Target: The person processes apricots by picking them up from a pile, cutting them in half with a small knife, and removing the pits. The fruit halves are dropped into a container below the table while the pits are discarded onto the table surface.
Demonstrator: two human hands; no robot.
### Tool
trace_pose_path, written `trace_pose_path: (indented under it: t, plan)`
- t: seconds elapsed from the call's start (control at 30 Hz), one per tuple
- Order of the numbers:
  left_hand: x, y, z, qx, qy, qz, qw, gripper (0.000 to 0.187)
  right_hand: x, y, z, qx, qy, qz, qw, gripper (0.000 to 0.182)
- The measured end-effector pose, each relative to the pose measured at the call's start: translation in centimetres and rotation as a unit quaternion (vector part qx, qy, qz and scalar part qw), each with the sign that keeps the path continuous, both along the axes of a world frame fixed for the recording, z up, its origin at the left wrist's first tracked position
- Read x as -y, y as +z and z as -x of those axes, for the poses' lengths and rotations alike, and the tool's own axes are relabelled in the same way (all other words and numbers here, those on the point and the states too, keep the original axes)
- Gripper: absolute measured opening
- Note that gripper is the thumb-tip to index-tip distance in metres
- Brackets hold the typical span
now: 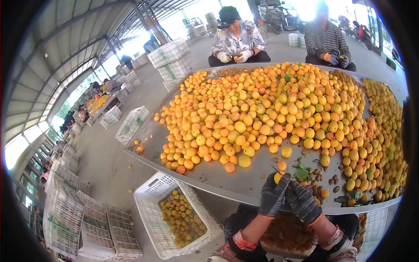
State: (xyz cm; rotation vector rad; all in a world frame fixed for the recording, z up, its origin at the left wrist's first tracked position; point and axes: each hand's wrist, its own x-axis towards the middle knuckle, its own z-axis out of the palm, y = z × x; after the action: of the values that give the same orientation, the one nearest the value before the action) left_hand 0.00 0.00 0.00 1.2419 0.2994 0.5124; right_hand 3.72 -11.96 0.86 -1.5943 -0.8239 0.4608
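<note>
Both my hands wear dark grey knit gloves and meet at the near edge of a metal table (235,181). My left hand (273,194) is closed round a yellow-orange apricot (278,177), which shows at its fingertips. My right hand (302,201) is right beside it with bent fingers; what it holds, if anything, is hidden. A large heap of apricots (244,118) covers much of the table. Green leaves (301,172) and brown pits (317,188) lie just beyond my hands. Below my hands is a container of brown pits (288,231).
A white crate (144,196) with apricots inside stands on the floor left of my legs. Stacked crates (63,222) are at the lower left, more (170,59) beyond the table. Two people (238,39) (327,43) sit across the table, gloved hands near its far edge.
</note>
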Motion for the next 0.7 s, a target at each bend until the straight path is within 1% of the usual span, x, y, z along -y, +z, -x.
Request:
trace_pose_path:
  t: [0.03, 0.07, 0.1, 0.17, 0.2, 0.23, 0.27, 0.3, 0.33, 0.37, 0.4, 0.43, 0.47, 0.5, 0.57, 0.6, 0.63, 0.7]
  plan:
    - [0.1, 0.0, -0.1, -0.01, 0.009, 0.018, 1.0, 0.027, 0.1, -0.2, -0.2, -0.198, 0.02, -0.091, 0.976, 0.039]
    - [0.1, 0.0, -0.2, -0.021, 0.018, 0.035, 0.999, 0.024, 0.2, -0.4, -0.3, -0.387, 0.039, -0.178, 0.904, 0.038]
    - [0.0, 0.1, -0.3, -0.013, 0.017, 0.038, 0.999, 0.024, 0.3, 0.2, -0.7, -0.379, 0.04, -0.175, 0.908, 0.038]
    - [-0.4, 0.7, 0.2, -0.003, 0.022, -0.071, 0.997, 0.024, 0.5, 2.1, -0.5, -0.337, 0.036, -0.086, 0.937, 0.035]
    - [-0.2, 0.4, 0.1, -0.003, 0.023, -0.071, 0.997, 0.024, 0.5, 1.7, -0.5, -0.336, 0.036, -0.085, 0.937, 0.035]
    - [0.1, -0.3, -0.1, 0.039, 0.057, -0.168, 0.983, 0.025, 0.4, 0.7, -0.5, -0.327, 0.013, -0.088, 0.941, 0.034]
    - [0.2, -0.8, -0.3, 0.082, 0.091, -0.265, 0.956, 0.026, 0.3, 0.2, -0.6, -0.316, -0.008, -0.093, 0.944, 0.034]
    - [0.1, -1.0, -0.3, 0.081, 0.092, -0.267, 0.956, 0.026, 0.1, 0.2, -0.4, -0.316, -0.007, -0.095, 0.944, 0.034]
    - [0.0, -1.2, -0.3, 0.02, 0.059, -0.142, 0.988, 0.027, 0.0, 0.4, -0.2, -0.308, -0.022, -0.076, 0.948, 0.033]
    - [-0.1, -1.3, -0.3, -0.039, 0.025, -0.015, 0.999, 0.027, -0.1, 0.6, -0.2, -0.3, -0.037, -0.059, 0.952, 0.032]
    - [-0.5, 0.1, 0.1, -0.04, 0.026, -0.016, 0.999, 0.027, 0.1, 1.0, -0.2, -0.3, -0.036, -0.06, 0.951, 0.032]
    - [-0.9, 2.6, 0.7, -0.079, 0.026, 0.063, 0.995, 0.028, 0.6, 1.8, -0.5, -0.29, -0.038, -0.063, 0.954, 0.032]
    - [-1.1, 4.0, 1.0, -0.118, 0.025, 0.143, 0.982, 0.029, 1.1, 2.6, -0.6, -0.28, -0.04, -0.065, 0.957, 0.031]
    - [-1.3, 3.7, 1.0, -0.118, 0.025, 0.144, 0.982, 0.029, 1.3, 3.5, -0.6, -0.279, -0.041, -0.064, 0.957, 0.031]
    - [-1.7, 2.5, 1.2, -0.093, -0.085, 0.027, 0.992, 0.031, 1.4, 4.9, -0.5, -0.15, -0.105, -0.09, 0.979, 0.03]
    - [-0.5, 1.6, 1.2, -0.044, -0.062, 0.005, 0.997, 0.032, 1.6, 4.2, -1.2, -0.063, -0.09, -0.074, 0.991, 0.037]
    - [-0.2, 0.9, 0.9, -0.044, -0.063, 0.005, 0.997, 0.032, 1.6, 3.8, -1.6, -0.063, -0.09, -0.074, 0.991, 0.037]
    - [-0.4, -0.3, 0.4, -0.043, -0.207, 0.025, 0.977, 0.032, 1.7, 3.3, -1.9, -0.102, -0.014, -0.028, 0.994, 0.045]
